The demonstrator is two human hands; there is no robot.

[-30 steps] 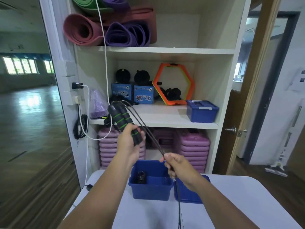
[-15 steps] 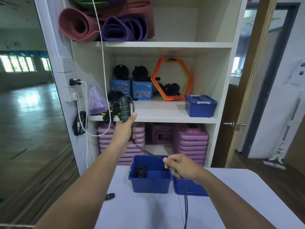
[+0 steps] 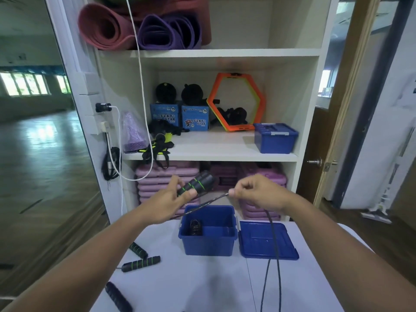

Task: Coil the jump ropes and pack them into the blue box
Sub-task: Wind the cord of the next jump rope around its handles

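Note:
My left hand (image 3: 172,200) grips two black jump rope handles with green rings (image 3: 198,183), held above the open blue box (image 3: 208,244). My right hand (image 3: 256,192) pinches the black rope cord (image 3: 271,255) a short way from the handles; the cord stretches between both hands and hangs down over the white table (image 3: 202,287). Inside the box a coiled black rope (image 3: 195,226) lies at the left side.
The blue box lid (image 3: 266,243) lies right of the box. More black-and-green handles (image 3: 140,263) and a dark handle (image 3: 118,297) lie on the table's left part. A white shelf unit (image 3: 213,152) behind holds mats, a second blue box (image 3: 275,138) and an orange hexagon ring (image 3: 236,102).
My left hand has come down with the handles from shelf height to just above the box. My right hand has risen and moved right, pulling the cord taut. The view tilted down.

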